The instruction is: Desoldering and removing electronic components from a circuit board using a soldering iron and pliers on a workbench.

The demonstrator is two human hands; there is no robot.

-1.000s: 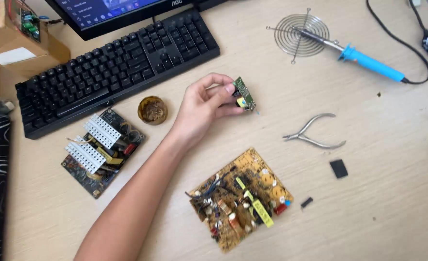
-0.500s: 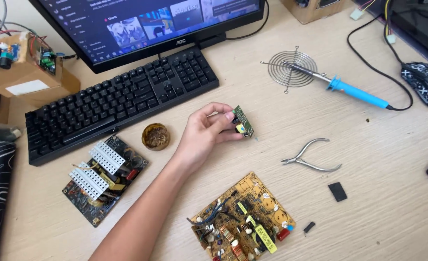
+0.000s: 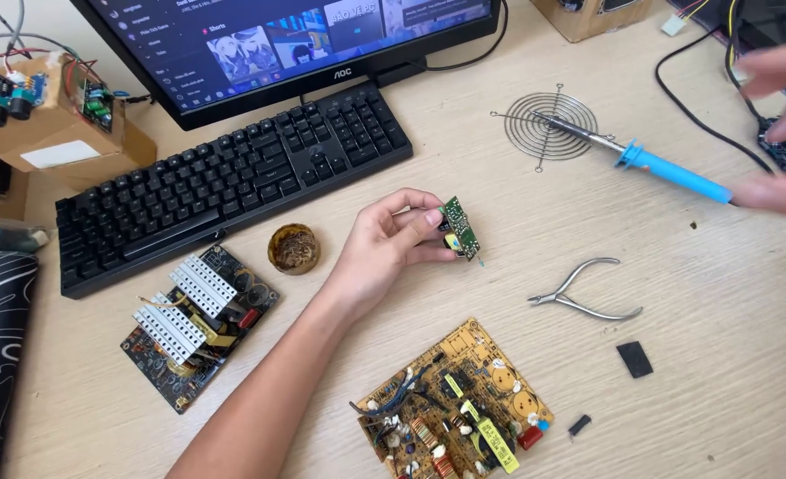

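Between left hand (image 3: 384, 244) fingertips, small circuit board (image 3: 460, 228)

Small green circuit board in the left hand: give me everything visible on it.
The small green circuit board is a narrow rectangular piece with a yellow component on the side toward the palm and tiny parts on its green face. It is held on edge above the wooden desk, tilted, pinched between thumb and fingertips of the left hand. A thin lead pokes out at its lower end. Nothing else touches it.
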